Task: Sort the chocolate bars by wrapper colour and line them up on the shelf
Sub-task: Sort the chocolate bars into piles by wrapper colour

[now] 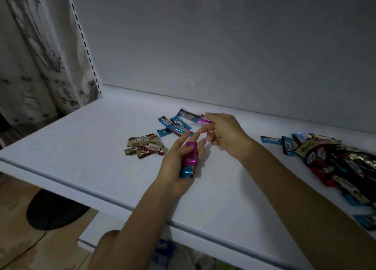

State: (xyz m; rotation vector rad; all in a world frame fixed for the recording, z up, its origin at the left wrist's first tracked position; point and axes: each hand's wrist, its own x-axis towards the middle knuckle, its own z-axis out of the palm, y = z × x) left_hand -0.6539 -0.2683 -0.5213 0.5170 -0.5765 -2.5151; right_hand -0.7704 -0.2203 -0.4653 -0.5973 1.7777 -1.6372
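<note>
My left hand (pixel 181 160) holds a small stack of bars over the white shelf (pixel 81 139): a pink-wrapped bar (pixel 191 153) on top and a blue one (pixel 186 172) under it. My right hand (pixel 223 133) pinches another pink bar (pixel 204 119) just above and right of the left hand. Several blue bars (pixel 175 126) lie grouped behind the hands. A group of beige-and-brown bars (pixel 145 145) lies to the left of them. A mixed pile of bars (pixel 333 160) sits at the right.
The shelf's front edge (pixel 101 194) runs diagonally below my forearms. A grey back panel (pixel 223 46) closes the rear, with a slotted upright (pixel 85 46) at the left. A patterned curtain (pixel 34 66) hangs beyond. A lower shelf (pixel 173 251) holds more packets.
</note>
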